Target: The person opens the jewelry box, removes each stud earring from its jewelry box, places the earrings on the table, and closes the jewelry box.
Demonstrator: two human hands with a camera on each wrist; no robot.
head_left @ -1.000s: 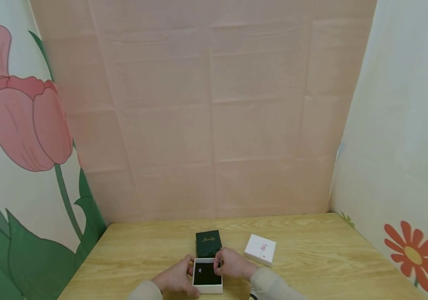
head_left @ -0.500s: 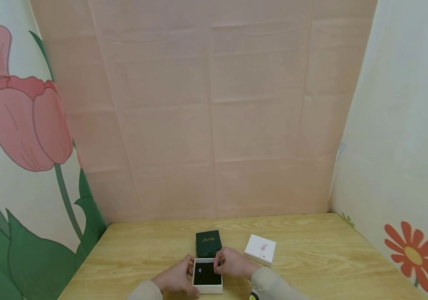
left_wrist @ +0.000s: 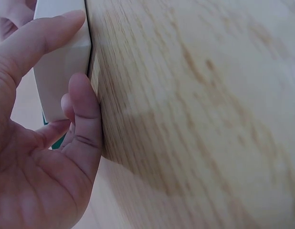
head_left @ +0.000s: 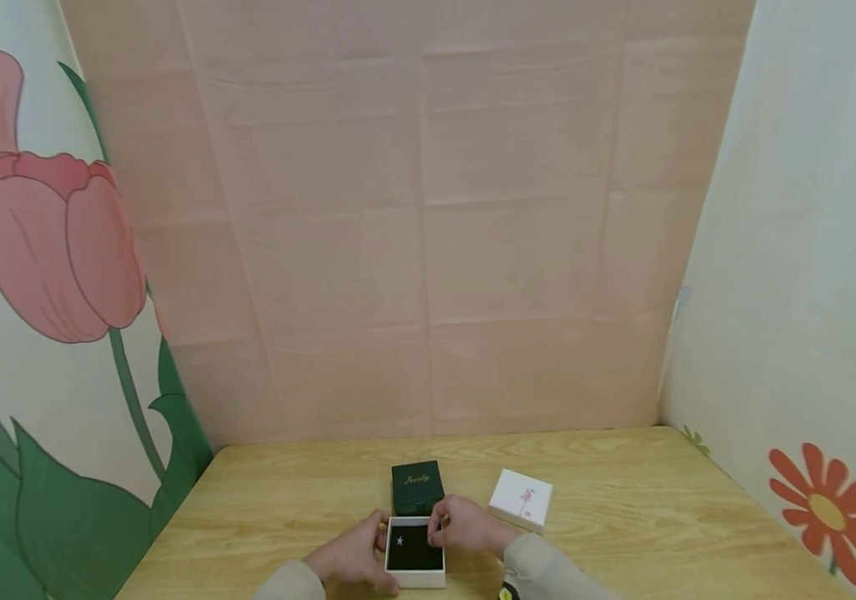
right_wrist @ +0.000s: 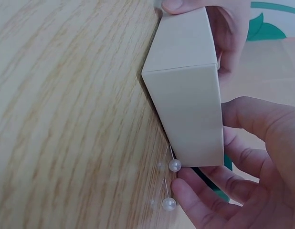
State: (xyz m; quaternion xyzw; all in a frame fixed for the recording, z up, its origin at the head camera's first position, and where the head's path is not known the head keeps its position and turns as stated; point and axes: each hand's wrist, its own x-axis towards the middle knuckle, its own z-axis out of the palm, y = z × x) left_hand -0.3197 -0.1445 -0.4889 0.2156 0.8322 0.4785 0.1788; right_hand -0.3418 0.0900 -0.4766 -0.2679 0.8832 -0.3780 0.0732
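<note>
A small white jewelry box [head_left: 416, 578] with a black insert [head_left: 416, 552] stands uncovered near the table's front. A star-shaped stud [head_left: 400, 542] sits at the insert's left. My left hand [head_left: 352, 553] grips the box's left side, its thumb [left_wrist: 66, 28] along the front wall. My right hand [head_left: 468, 527] has thumb and forefinger bent together over the insert's right part; what lies between those fingertips is hidden. Two white pearls, one against the box [right_wrist: 174, 165] and one farther off [right_wrist: 169, 204], each with a thin stem, lie on the table beside the box's right side.
A dark green box [head_left: 417, 487] with gold lettering stands right behind the white one. To the right is a white square box or lid [head_left: 521, 498] with a pink flower print. A small black and yellow item [head_left: 508, 592] shows by the right sleeve.
Hardly anything differs: both hands and the boxes keep their places. Slightly more of the black and yellow item shows by the right sleeve.
</note>
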